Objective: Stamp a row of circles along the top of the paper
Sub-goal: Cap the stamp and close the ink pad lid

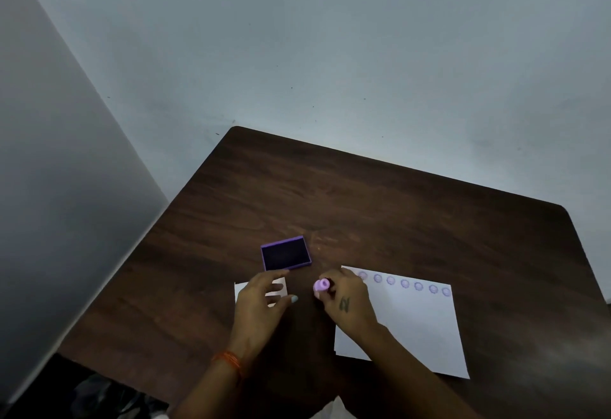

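A white sheet of paper (pixel 413 322) lies on the dark wooden table (pixel 363 207), at the right. Several purple circles (pixel 405 283) run in a row along its top edge. My right hand (pixel 347 303) holds a small lilac round stamp (pixel 322 285) just left of the paper's top left corner, its round face tipped up toward me. An open purple ink pad (pixel 286 254) sits on the table behind my hands. My left hand (pixel 261 303) hovers with fingers spread over a small white piece (pixel 241 289), just in front of the ink pad.
The table stands in a corner of grey-blue walls (pixel 330 54). An orange thread band (pixel 229 360) circles my left wrist. Dark cloth (pixel 99 395) lies below the table's near left edge.
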A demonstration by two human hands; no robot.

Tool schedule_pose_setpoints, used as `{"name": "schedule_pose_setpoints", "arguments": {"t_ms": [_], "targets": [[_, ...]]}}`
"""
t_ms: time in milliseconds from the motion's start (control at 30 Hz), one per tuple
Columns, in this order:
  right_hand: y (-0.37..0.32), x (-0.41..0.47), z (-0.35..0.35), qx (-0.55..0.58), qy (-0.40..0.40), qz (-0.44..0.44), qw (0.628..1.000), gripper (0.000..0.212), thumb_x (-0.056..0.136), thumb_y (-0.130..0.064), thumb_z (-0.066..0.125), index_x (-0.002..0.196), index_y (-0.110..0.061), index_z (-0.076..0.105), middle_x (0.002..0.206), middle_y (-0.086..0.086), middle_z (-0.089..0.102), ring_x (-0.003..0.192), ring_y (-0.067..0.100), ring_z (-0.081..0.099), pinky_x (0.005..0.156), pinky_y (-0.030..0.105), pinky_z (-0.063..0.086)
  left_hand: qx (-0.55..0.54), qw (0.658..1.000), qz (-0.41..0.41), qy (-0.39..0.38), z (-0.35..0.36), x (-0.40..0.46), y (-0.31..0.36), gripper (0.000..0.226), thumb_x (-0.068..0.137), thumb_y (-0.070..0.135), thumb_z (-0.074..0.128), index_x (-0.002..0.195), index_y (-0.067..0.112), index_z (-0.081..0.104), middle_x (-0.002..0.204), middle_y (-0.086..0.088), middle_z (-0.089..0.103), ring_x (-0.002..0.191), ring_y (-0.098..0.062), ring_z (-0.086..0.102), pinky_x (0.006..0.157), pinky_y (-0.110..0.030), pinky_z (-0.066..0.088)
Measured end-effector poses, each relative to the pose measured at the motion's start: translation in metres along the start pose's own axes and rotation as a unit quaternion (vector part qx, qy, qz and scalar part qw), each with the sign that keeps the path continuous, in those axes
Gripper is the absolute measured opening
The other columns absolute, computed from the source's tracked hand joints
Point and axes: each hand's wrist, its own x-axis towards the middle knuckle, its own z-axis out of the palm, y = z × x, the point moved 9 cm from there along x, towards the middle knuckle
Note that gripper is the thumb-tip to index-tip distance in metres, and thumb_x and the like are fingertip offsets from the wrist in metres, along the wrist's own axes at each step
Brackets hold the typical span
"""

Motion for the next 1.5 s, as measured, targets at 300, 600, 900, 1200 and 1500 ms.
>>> {"name": "schedule_pose_setpoints", "arguments": {"t_ms": [300, 600, 900, 1200, 1500], "targets": [[-0.016, -0.004, -0.001, -0.068, -0.027, -0.039, 0.997, 0.035, 0.085, -0.033, 0.062, 0.115, -0.014, 0.061, 0.125, 0.006, 0.062, 0.109, 0.019, 0.059, 0.089, 0.022, 0.044, 0.022, 1.000, -0.015, 0.016, -0.015, 0.000, -0.011, 0.043, 0.076, 0.009, 0.073, 0.114, 0.026, 0.060, 0.122, 0.001, 0.059, 0.098, -0.007, 0.059, 0.072, -0.012, 0.048], [-0.078, -0.019, 0.015, 0.000, -0.015, -0.092, 0.996, 0.040, 0.082, -0.025, 0.067, 0.121, -0.019, 0.056, 0.126, 0.004, 0.058, 0.108, 0.017, 0.060, 0.089, 0.022, 0.047, 0.092, 0.983, -0.044, 0.150, -0.065, -0.009, -0.026, 0.039, 0.082, 0.011, 0.066, 0.120, 0.014, 0.057, 0.129, -0.010, 0.055, 0.116, -0.025, 0.054, 0.094, -0.039, 0.050], [-0.065, -0.021, 0.070, -0.104, -0.100, -0.020, 0.989, 0.050, 0.085, -0.024, 0.063, 0.130, -0.011, 0.046, 0.133, 0.007, 0.054, 0.120, 0.020, 0.052, 0.100, 0.026, 0.042, 0.126, 0.973, -0.188, 0.048, -0.049, -0.015, -0.063, 0.055, 0.087, 0.023, 0.060, 0.136, 0.005, 0.041, 0.141, -0.019, 0.041, 0.126, -0.032, 0.044, 0.108, -0.045, 0.039], [-0.065, -0.022, 0.067, -0.083, -0.092, -0.009, 0.992, 0.050, 0.086, -0.020, 0.063, 0.132, -0.012, 0.046, 0.136, 0.007, 0.051, 0.124, 0.022, 0.050, 0.102, 0.027, 0.042, 0.080, 0.978, -0.182, 0.057, -0.044, -0.015, -0.055, 0.042, 0.087, 0.020, 0.060, 0.126, 0.005, 0.053, 0.133, -0.017, 0.052, 0.120, -0.029, 0.051, 0.103, -0.045, 0.044], [-0.077, 0.009, 0.007, -0.067, 0.030, -0.028, 0.997, 0.045, 0.087, -0.022, 0.059, 0.131, -0.014, 0.049, 0.129, 0.010, 0.056, 0.118, 0.026, 0.053, 0.099, 0.034, 0.045, 0.047, 0.985, -0.124, 0.110, -0.041, 0.012, -0.005, 0.044, 0.085, 0.018, 0.062, 0.126, 0.005, 0.053, 0.131, -0.015, 0.052, 0.115, -0.027, 0.054, 0.101, -0.035, 0.041]]}}
